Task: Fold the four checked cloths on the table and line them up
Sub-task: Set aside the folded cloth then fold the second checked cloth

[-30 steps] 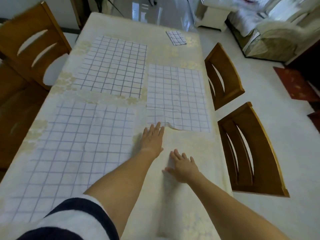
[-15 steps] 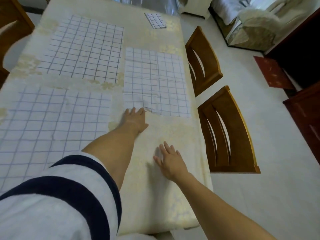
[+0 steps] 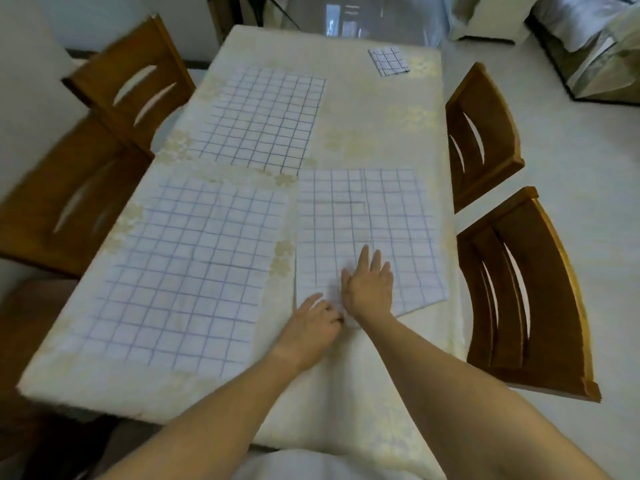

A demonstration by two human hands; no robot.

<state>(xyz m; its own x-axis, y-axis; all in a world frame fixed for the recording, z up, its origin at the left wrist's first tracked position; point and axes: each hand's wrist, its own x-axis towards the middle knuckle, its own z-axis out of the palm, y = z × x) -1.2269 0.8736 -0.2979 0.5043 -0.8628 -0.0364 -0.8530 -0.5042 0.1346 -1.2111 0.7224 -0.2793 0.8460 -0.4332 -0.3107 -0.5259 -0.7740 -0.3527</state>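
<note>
Four white checked cloths lie on the table (image 3: 349, 403). One spread cloth (image 3: 259, 119) is at the far left and another spread cloth (image 3: 180, 271) at the near left. A small folded cloth (image 3: 389, 60) sits at the far right corner. The third spread cloth (image 3: 381, 209) lies at the near right under both hands. My left hand (image 3: 311, 323) has curled fingers and pinches that cloth's rumpled near edge. My right hand (image 3: 369, 289) lies flat on the cloth just beside it, fingers straight.
A cream flowered tablecloth covers the table. Two wooden chairs (image 3: 485, 133) (image 3: 526, 289) stand close along the right edge, and two more chairs (image 3: 131, 81) (image 3: 69, 209) on the left. Pale floor and furniture lie beyond the far end.
The right-hand cloth has slid toward me and now lies beside the near left cloth. My right hand moved from the bare tablecloth onto it; my left hand's fingers curled at its edge.
</note>
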